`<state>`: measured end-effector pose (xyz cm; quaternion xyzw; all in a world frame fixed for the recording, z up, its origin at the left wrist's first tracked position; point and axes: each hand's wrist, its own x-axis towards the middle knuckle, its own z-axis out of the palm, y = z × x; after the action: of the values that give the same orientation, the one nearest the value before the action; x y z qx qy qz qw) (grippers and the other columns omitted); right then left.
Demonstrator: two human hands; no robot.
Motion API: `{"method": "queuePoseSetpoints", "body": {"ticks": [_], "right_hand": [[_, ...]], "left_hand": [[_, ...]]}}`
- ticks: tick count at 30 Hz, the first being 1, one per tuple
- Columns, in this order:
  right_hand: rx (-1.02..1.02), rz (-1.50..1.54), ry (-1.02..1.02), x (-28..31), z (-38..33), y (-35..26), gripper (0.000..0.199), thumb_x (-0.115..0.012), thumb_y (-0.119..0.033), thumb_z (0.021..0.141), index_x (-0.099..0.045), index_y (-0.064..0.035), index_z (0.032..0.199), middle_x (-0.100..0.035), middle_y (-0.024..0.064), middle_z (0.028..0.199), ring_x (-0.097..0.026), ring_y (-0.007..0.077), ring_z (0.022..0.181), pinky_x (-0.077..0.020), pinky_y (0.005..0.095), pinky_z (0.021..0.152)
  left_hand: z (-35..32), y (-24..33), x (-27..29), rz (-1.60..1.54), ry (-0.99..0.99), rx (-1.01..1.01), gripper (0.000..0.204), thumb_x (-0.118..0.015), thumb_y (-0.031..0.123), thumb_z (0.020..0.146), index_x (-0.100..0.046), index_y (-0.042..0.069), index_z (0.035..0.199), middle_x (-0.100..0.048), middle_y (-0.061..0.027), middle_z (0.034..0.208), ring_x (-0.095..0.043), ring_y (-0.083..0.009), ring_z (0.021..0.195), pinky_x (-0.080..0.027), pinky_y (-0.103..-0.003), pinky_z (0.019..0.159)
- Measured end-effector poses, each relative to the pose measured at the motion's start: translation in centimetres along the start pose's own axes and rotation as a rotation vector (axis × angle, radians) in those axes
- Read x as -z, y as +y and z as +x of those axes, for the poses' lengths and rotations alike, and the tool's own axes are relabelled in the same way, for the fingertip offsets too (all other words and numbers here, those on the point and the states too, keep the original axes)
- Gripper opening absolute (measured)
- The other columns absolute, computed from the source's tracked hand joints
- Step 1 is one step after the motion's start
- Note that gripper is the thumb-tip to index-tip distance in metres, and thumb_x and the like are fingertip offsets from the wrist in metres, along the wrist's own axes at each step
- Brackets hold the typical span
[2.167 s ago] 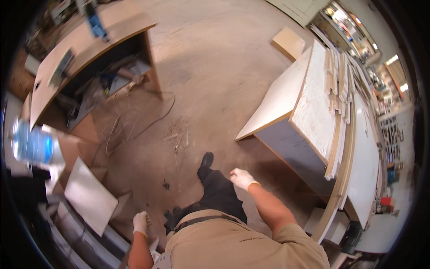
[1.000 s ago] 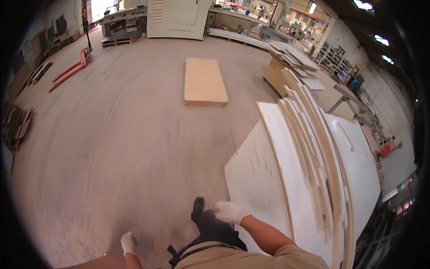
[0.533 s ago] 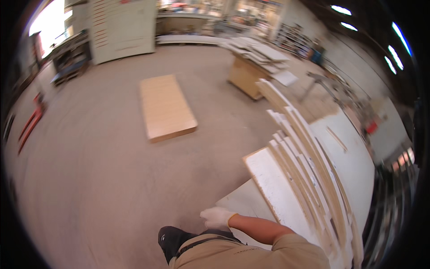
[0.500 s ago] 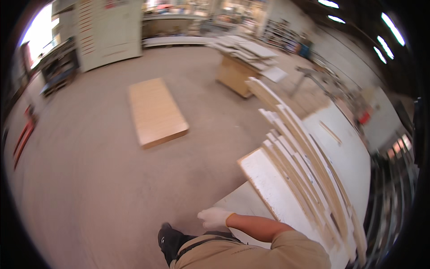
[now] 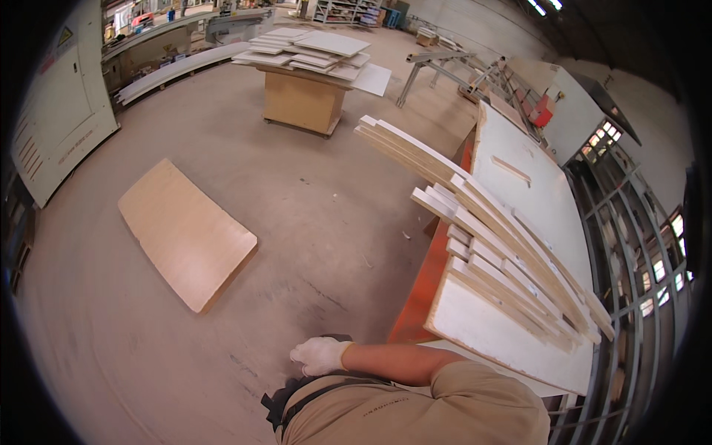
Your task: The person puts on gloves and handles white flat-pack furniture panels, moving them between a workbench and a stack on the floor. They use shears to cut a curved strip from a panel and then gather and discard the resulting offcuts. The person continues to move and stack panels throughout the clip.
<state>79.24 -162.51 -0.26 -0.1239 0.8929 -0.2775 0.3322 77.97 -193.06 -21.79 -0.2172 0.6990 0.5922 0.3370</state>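
Observation:
My right hand [image 5: 319, 356], in a white work glove, is held in front of my body with its fingers curled in. Nothing shows in its grip. A dark shoe [image 5: 335, 337] peeks out just behind it. To the right, white-faced strips of board [image 5: 512, 259] lie in a staggered pile on a wide white panel [image 5: 475, 311] with a rough brown edge. The hand is apart from that pile. Out on the floor to the left lies a wood-coloured slab or stack of panels [image 5: 185, 233]. My left hand is out of view.
A wheeled wooden stand [image 5: 302, 104] carries several loose white panels [image 5: 334, 43] farther off. At the far left is a tall pale cabinet [image 5: 63, 111]. An orange support [image 5: 423, 289] shows under the panels, and a metal rack [image 5: 630, 259] runs along the right side.
My view has turned to the right, so the floor slab and the panel stand now sit farther left. My right hand remains curled in front of me.

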Motion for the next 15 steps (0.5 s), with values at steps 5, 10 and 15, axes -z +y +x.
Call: {"method": "queuePoseSetpoints", "body": {"ticks": [5,10,15], "right_hand": [[-0.014,0.035,0.008,5.7,7.7,5.1,0.034,-0.064,-0.023,0.09,-0.07,-0.0059,0.12,-0.074,0.0237,0.111,-0.07,0.0446,0.106,-0.0547,0.0535,0.09],[-0.105,0.032,0.034,13.4,14.7,12.2,0.03,-0.065,-0.026,0.09,-0.069,-0.0059,0.112,-0.073,0.024,0.108,-0.07,0.0448,0.103,-0.0539,0.0552,0.088],[-0.082,-0.012,0.093,25.5,20.2,17.3,0.031,-0.066,-0.028,0.09,-0.07,-0.0032,0.108,-0.074,0.0237,0.11,-0.07,0.0447,0.106,-0.0559,0.055,0.089]], "left_hand": [[8.3,9.1,-0.2,-0.017,-0.032,-0.001,0.02,-0.059,0.03,0.101,-0.057,0.013,0.089,-0.053,-0.0047,0.08,-0.054,-0.0257,0.073,-0.044,-0.039,0.066],[14.1,14.4,-1.8,0.065,-0.075,0.136,0.023,-0.058,0.031,0.102,-0.054,0.014,0.087,-0.049,-0.0033,0.078,-0.051,-0.024,0.07,-0.042,-0.038,0.063],[18.3,21.6,-1.9,0.092,-0.044,0.258,0.026,-0.056,0.033,0.103,-0.051,0.015,0.084,-0.045,-0.0019,0.075,-0.047,-0.0223,0.067,-0.039,-0.037,0.061]]}}
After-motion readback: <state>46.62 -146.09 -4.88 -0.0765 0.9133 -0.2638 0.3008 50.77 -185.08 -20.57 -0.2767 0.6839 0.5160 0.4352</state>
